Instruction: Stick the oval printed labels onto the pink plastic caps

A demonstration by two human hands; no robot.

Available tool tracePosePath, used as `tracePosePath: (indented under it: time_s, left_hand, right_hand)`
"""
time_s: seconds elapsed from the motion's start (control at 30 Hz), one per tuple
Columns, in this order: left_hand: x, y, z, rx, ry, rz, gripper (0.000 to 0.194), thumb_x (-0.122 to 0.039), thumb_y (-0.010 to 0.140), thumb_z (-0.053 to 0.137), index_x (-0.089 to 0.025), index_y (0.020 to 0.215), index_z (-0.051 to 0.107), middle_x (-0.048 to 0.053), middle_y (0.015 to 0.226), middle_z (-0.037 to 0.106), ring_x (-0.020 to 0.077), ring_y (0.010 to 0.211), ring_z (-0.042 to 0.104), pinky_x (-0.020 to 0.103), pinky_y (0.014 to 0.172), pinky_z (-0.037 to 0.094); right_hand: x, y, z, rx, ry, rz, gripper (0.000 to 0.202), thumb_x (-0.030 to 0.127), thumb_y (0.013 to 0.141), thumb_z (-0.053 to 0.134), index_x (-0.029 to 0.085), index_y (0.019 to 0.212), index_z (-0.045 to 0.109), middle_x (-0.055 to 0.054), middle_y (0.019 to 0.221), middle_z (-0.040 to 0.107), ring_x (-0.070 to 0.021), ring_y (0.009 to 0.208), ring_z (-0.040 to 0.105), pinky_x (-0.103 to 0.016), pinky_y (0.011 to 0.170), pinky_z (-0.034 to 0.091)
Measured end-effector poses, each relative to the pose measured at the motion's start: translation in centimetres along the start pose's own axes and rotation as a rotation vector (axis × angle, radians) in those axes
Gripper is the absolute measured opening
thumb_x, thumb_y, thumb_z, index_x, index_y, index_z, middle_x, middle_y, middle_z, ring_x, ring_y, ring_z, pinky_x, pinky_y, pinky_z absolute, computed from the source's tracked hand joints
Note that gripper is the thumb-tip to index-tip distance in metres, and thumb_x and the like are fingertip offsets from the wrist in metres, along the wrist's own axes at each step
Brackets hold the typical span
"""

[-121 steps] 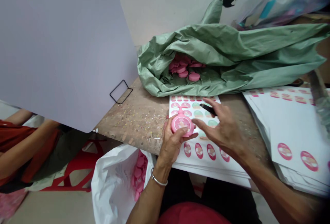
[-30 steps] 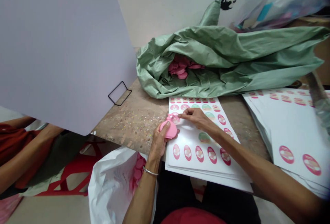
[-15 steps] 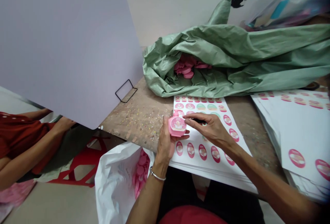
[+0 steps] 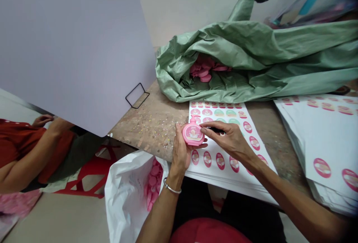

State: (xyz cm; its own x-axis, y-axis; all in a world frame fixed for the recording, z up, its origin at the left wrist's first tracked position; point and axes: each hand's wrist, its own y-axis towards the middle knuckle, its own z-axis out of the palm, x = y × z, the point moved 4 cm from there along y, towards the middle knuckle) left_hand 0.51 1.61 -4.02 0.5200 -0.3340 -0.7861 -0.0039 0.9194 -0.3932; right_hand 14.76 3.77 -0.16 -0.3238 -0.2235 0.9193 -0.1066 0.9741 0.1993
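Observation:
My left hand (image 4: 181, 149) is closed around a small pink toy pump bottle (image 4: 192, 141), pump end up. A round pink label with a picture sits on its front face. At the label's right edge, the thumb and forefinger of my right hand (image 4: 228, 138) are pinched together. A slim black tool (image 4: 217, 129) shows between those fingers; its tip is hidden. Beneath both hands lies a sticker sheet (image 4: 212, 172) printed with oval and round pink and green stickers, on top of other sheets.
A green sack (image 4: 223, 41) holding pink pieces (image 4: 205, 78) lies along the back. More sticker sheets (image 4: 316, 138) are stacked at right. A white bag (image 4: 120, 187) of pink pieces hangs below the table edge. Left are a grey panel (image 4: 75, 49), wire bracket (image 4: 137, 95) and another person's arm (image 4: 30, 157).
The view has tilted slightly. The bottle is turned a little more upright and its label shows more squarely; both hands stay in nearly the same hold.

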Motion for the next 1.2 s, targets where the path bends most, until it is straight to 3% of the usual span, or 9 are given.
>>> tracePosePath:
  time_s: [1.2]
  left_hand:
    - [-0.22, -0.07, 0.35, 0.023, -0.028, 0.015, 0.061, -0.063, 0.093, 0.034, -0.013, 0.108, 0.065, 0.013, 0.090, 0.073, 0.0276, 0.085, 0.072, 0.043, 0.076, 0.059]
  right_hand:
    - [-0.22, 0.11, 0.11, -0.030, 0.012, 0.031, 0.027, 0.044, 0.077, 0.070, 0.021, 0.088, 0.077, -0.005, 0.086, 0.075, -0.0159, 0.068, 0.064, -0.028, 0.058, 0.051]
